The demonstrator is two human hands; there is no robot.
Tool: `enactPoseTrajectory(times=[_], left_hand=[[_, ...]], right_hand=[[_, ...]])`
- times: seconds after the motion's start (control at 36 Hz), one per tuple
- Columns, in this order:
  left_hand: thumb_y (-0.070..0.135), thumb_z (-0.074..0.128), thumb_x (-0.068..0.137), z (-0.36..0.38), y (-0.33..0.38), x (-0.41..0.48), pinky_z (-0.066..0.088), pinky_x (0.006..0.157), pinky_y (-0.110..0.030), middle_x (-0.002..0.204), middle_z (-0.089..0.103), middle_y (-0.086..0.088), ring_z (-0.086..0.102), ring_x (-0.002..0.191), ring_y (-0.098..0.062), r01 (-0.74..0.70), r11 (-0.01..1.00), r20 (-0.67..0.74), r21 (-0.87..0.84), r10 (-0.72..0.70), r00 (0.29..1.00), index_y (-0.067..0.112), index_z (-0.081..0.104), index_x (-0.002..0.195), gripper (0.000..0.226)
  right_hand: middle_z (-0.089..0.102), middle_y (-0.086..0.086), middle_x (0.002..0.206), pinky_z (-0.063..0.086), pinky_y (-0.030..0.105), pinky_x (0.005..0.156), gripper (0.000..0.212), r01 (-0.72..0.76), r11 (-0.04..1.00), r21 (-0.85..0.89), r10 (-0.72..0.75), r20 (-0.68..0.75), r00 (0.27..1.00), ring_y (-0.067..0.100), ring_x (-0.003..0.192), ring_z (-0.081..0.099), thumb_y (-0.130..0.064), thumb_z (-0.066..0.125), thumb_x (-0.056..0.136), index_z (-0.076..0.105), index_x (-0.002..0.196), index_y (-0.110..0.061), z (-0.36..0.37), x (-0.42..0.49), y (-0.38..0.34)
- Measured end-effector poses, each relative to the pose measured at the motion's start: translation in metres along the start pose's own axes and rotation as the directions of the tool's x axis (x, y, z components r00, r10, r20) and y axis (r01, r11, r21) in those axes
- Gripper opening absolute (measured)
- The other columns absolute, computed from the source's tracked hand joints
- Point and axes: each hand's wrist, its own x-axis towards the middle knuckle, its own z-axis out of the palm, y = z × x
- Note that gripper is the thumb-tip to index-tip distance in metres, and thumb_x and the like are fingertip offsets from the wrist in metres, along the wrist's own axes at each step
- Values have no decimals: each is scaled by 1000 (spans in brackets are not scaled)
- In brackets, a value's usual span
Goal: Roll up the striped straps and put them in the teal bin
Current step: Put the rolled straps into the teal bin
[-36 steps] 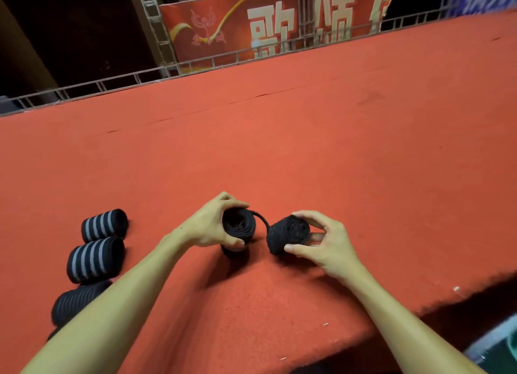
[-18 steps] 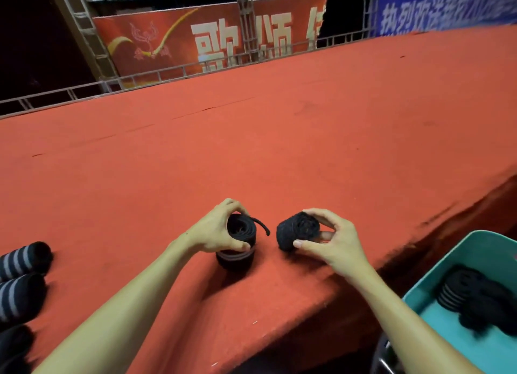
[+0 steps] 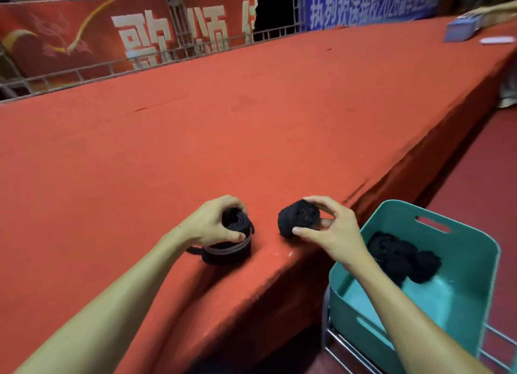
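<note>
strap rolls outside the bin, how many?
2. The left roll stands on the red table, gripped by the left hand; the right roll is pinched in the right hand. A dark heap lies in the teal bin, uncountable.

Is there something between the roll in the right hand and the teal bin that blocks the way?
Nothing visible does. The right hand pinches the rolled strap near the red platform's edge. The teal bin stands open beside and below it, with dark rolls lying inside.
</note>
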Motion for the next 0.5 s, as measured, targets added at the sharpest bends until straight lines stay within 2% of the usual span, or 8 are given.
enactPoseTrajectory(times=[0.06,0.11,0.19,0.25,0.31,0.33,0.44,0.5], left_hand=[[64,71,55,7,13,9,50,98,-40,116,65,8,61,109,-13,-35,999,13,1,35,999,27,62,121,76],[63,70,56,11,30,16,50,98,-36,115,65,9,61,108,-11,-83,996,19,-15,84,996,26,63,120,74],[51,74,63,18,60,24,44,92,-15,113,63,9,57,103,1,-184,982,36,-42,186,982,24,66,113,58],[43,76,66,23,78,29,39,85,-6,111,62,10,55,100,4,-236,970,53,-51,238,970,26,67,110,48],[37,82,69,30,92,35,38,84,-5,111,62,9,55,98,1,-275,961,78,-36,277,958,25,68,111,46],[33,84,72,33,97,37,38,84,-5,112,62,8,56,100,-1,-293,956,92,-19,294,951,24,68,113,45],[29,85,76,31,103,40,37,88,-6,118,61,6,57,107,-8,-328,944,124,35,321,939,22,67,117,46],[34,86,75,22,101,39,40,93,-12,120,61,7,56,110,-8,-326,942,141,75,313,939,23,67,119,49]], right_hand=[[69,-12,106,58,31,86,57,-1,1000,-19,1,-48,999,6,95,67,-1,91,61,66,101,-33,-16,-3,2],[69,-11,101,58,35,86,56,-15,1000,-24,13,-90,996,8,92,68,0,91,61,67,99,-33,-33,-7,5],[71,-13,97,59,44,88,56,-47,998,-29,42,-157,987,21,97,70,-1,92,61,68,100,-34,-57,-14,9],[71,-17,96,58,45,89,55,-58,996,-75,42,-195,980,13,97,69,-5,93,62,68,100,-36,-71,-19,11],[70,-15,96,59,43,88,53,-80,994,-78,60,-231,971,0,90,68,-5,92,62,68,100,-34,-83,-24,12],[70,-14,98,59,42,88,53,-92,993,-68,72,-247,966,-1,88,68,-5,92,62,68,100,-33,-87,-26,13],[68,-12,105,59,43,88,52,-110,992,-64,88,-275,957,1,84,69,-5,92,63,68,100,-32,-94,-32,16],[69,-9,107,59,43,87,52,-116,992,-49,99,-272,957,7,82,71,-5,92,63,68,101,-32,-93,-32,20]])
